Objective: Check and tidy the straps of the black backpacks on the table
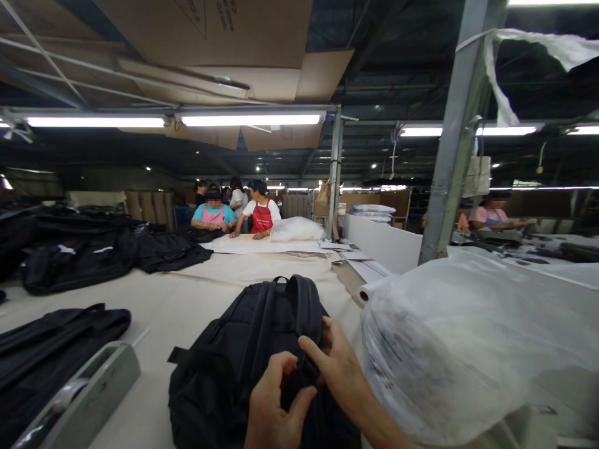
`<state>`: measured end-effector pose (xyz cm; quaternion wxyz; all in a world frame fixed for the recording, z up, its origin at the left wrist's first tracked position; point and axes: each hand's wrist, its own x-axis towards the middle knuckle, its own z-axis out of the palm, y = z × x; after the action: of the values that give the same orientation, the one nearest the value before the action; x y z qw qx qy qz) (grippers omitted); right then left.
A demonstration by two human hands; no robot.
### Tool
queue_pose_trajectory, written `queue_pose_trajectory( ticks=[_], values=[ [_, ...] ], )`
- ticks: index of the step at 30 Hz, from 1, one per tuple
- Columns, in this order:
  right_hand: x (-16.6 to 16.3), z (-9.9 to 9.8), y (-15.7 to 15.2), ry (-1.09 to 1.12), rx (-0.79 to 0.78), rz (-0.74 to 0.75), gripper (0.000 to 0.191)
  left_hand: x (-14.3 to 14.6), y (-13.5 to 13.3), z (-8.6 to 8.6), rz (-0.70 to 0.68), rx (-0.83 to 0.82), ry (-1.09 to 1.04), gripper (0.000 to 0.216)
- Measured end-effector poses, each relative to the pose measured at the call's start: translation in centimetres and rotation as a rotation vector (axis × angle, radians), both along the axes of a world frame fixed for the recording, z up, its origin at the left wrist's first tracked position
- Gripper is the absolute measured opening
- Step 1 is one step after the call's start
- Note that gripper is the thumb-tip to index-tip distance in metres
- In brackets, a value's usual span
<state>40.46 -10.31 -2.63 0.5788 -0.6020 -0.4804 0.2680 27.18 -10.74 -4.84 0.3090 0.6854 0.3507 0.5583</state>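
A black backpack (pixel 224 374) lies on the cloth-covered table in front of me, its shoulder straps (pixel 262 318) facing up. Over its lower right part, my left hand (pixel 278 399) has fingers and thumb curled around a dark strap piece. My right hand (pixel 334 355) grips the same strap (pixel 307 371) from the right, its thumb pressing on top. Whether a buckle sits between the fingers I cannot make out. A short strap end (pixel 180 355) sticks out from the bag's left side.
A large clear plastic bag (pixel 435 337) bulges at the right beside a metal post (pixel 456 143). At left lie a grey tape dispenser (pixel 93 393) and several black bags (pixel 79 249). Across the table, co-workers (pixel 262 215) stand near another plastic bundle (pixel 299 229). A paper roll (pixel 369 292) lies right of the backpack.
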Motion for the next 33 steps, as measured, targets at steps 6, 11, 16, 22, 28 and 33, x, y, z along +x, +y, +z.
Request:
queue_pose_trajectory(
  ticks=[6,11,16,22,28,33],
  values=[
    [2.0,2.6,-2.8,-0.508,0.224,0.179,0.017,-0.7,0.5,0.7,0.016,0.145,0.109,0.013],
    [2.3,3.6,-3.8,-0.657,0.266,0.375,0.011,-0.8,1.2,1.4,-0.048,0.326,0.176,0.009],
    [2.3,3.1,-3.8,-0.705,0.26,0.391,0.019,-1.1,1.3,1.5,-0.128,0.3,0.311,0.018],
    [3.6,2.4,-2.6,-0.194,0.017,0.649,0.014,-1.9,1.2,3.1,-0.344,0.159,0.386,0.021],
    [4.3,3.4,-2.3,-0.036,-0.133,0.759,0.02,-1.9,1.6,4.7,-0.421,-0.1,0.269,0.017],
    [3.7,6.3,-3.3,-0.815,0.143,0.483,0.011,-1.5,2.1,5.2,-0.396,-0.113,0.244,0.012]
  ],
)
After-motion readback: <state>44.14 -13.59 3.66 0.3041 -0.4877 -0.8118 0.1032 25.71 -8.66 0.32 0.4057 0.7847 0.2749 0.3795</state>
